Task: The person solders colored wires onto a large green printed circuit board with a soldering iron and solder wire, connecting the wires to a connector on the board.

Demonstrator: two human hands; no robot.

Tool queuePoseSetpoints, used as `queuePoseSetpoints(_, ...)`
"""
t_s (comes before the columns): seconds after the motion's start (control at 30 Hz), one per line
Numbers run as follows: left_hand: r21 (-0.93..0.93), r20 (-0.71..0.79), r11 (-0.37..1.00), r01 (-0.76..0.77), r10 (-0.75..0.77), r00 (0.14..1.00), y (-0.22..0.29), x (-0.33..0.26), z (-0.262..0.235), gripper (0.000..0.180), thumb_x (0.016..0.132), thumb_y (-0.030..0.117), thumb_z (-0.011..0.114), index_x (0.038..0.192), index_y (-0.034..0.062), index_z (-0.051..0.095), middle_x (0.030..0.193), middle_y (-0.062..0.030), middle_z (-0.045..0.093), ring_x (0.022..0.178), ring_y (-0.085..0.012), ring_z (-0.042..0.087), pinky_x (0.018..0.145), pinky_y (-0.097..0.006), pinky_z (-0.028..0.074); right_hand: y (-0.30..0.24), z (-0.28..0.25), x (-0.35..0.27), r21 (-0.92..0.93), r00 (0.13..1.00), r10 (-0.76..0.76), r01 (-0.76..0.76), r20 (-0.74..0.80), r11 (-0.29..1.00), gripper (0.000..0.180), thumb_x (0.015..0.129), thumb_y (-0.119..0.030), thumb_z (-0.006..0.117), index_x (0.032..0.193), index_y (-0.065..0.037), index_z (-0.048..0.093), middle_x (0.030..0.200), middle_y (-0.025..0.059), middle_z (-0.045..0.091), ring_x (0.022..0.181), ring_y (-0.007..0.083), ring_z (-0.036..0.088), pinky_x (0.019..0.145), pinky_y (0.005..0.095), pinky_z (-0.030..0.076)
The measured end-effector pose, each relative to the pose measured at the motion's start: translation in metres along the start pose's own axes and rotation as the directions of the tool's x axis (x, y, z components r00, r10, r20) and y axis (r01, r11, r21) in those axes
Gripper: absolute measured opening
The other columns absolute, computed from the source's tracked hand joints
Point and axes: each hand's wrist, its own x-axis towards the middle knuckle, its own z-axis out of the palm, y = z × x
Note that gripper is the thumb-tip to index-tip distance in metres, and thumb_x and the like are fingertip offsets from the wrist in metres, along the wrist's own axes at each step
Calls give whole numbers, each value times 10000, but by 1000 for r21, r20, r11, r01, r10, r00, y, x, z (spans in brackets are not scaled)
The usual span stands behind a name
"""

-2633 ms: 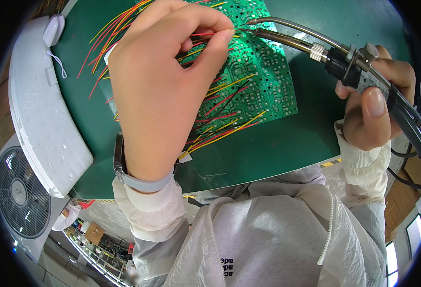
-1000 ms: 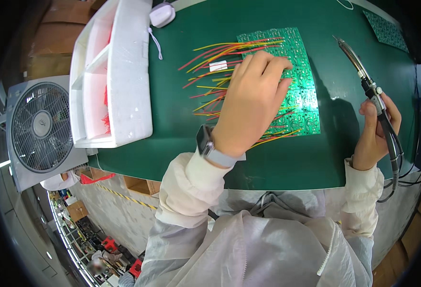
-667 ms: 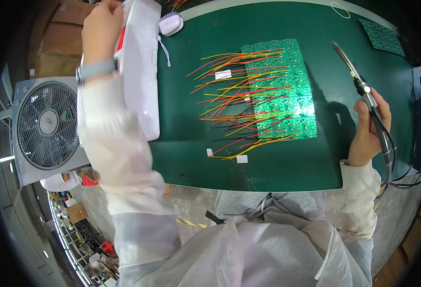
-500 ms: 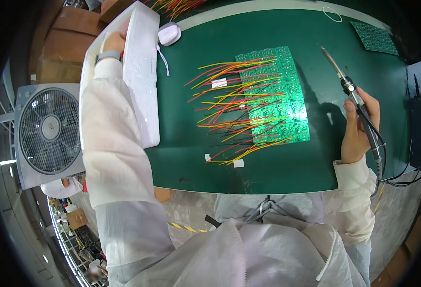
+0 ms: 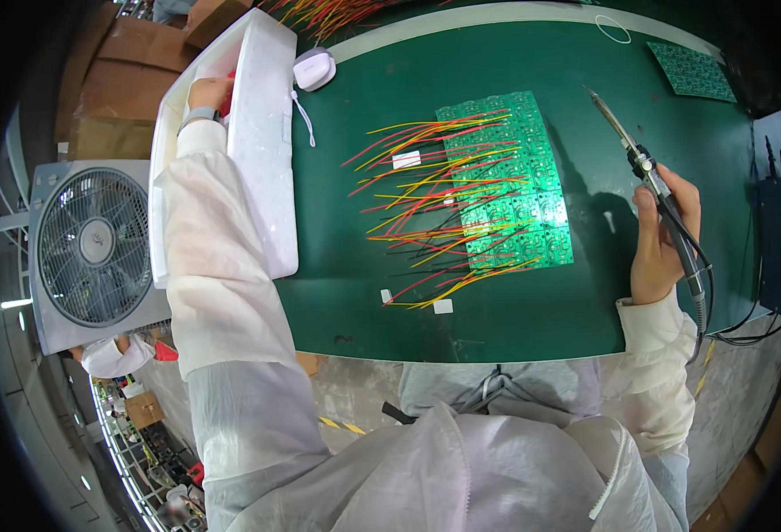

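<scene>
Head view shows the right hand (image 5: 661, 239) closed around the handle of a soldering iron (image 5: 647, 173), gripped like a pen, with the thin tip raised and pointing away from the person, above the bare green mat (image 5: 514, 53). I think it is held off to the right like this so the hot tip stays apart from the wires and from the other arm. Its cable (image 5: 727, 310) runs down past the wrist and out to the right edge of the table. Just left of the iron lies the circuit board (image 5: 519, 177), flat on the mat, with many red, yellow and black wires (image 5: 435, 199) fanning from it to the left; a few small white tags (image 5: 406, 160) lie among them. The board is free, no hand touches it. The left hand (image 5: 208, 91) is far on the other side, reaching into a white foam tray (image 5: 266, 151) that stands at the left edge of the mat; something red shows at the fingers, but the tray wall hides them, so I cannot tell whether they pinch anything. A small white object (image 5: 314, 67) sits just beside the top of the tray. Further out, a second small green board (image 5: 690, 71) lies at the far right corner, a white ring (image 5: 612, 29) near it, and a fan (image 5: 93, 248) stands beyond the tray, off the table.
</scene>
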Motion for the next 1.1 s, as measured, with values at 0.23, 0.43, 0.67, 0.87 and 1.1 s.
queuePoseSetpoints(0.23, -95, -186, 988, -120, 101, 977, 23, -22, 7, 209, 670, 174, 675, 742, -22, 677, 708, -126, 651, 722, -202, 634, 670, -291, 481, 0, -2, -1, -7, 999, 46, -45, 6, 999, 256, 793, -31, 622, 1038, -21, 550, 953, 93, 544, 841, 150, 522, 753, 248, 416)
queuePoseSetpoints(0.43, -640, -182, 671, -375, 342, 922, 85, -84, -24, 249, 824, -27, 531, 1041, -130, 466, 961, -221, 595, 846, -240, 621, 792, -271, 506, -2, -2, -1, 11, 1000, -7, 7, 17, 1000, 264, 783, -13, 629, 1034, -17, 548, 944, 95, 548, 821, 148, 530, 742, 246, 423)
queuePoseSetpoints(0.67, -623, -15, 654, -429, 539, 842, 172, -220, -24, 366, 872, 9, 483, 1216, -68, 382, 1113, -209, 539, 1047, -221, 543, 926, -286, 440, 1, -3, -2, 34, 998, -43, 42, 46, 999, 282, 772, -25, 652, 1034, -7, 547, 930, 98, 554, 787, 139, 538, 706, 231, 427)
queuePoseSetpoints(0.87, -694, 72, 629, -349, 544, 836, 184, -330, 41, 164, 900, 60, 415, 1020, 3, 511, 870, -67, 612, 683, -57, 487, 611, -190, 378, -3, -8, -8, 51, 994, -70, 65, 85, 997, 303, 761, -37, 671, 1038, -8, 550, 911, 84, 565, 762, 132, 545, 686, 229, 433)
queuePoseSetpoints(1.1, -609, -2, 696, -381, 479, 878, 189, -392, 102, 67, 834, 54, 560, 882, 8, 568, 761, -21, 585, 657, -51, 492, 568, -194, 384, -15, -5, -18, 283, 990, 103, -127, 99, 951, 282, 795, -28, 631, 1034, 54, 505, 772, 111, 606, 642, 133, 584, 607, 223, 483)
